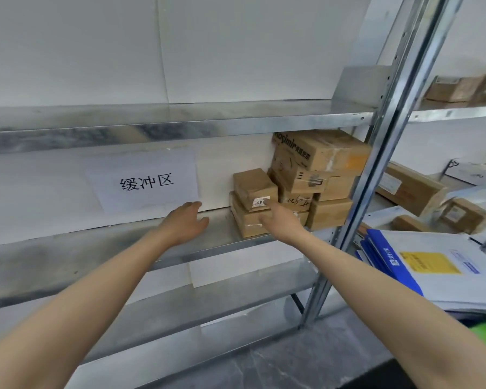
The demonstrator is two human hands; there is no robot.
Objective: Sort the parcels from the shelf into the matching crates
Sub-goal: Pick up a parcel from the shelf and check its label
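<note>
the person stands in front of a grey metal shelf rack and stretches both bare arms to its middle board. the brown cardboard parcels are piled at the right end of this board, against the white back wall and near the silver upright post. the right hand reaches to a small brown cardboard parcel, which lies on top of a flat brown cardboard parcel. its fingers are stretched forward and not curled, and one fingertip is at the small white label on the front of the small parcel; i cannot tell if it really touches. the hand covers part of the flat parcel under it. just to the right stand more parcels in a higher pile, with a large brown box with black print on the top.

the left hand hangs over the bare part of the same board, left of the parcels and apart from them. its fingers are loose and a little spread, and it holds nothing. behind it a white paper sign with black characters is fixed on the wall.

on the next rack, to the right of the post, lie other brown cardboard boxes and a heap of white and blue mailing envelopes
</note>
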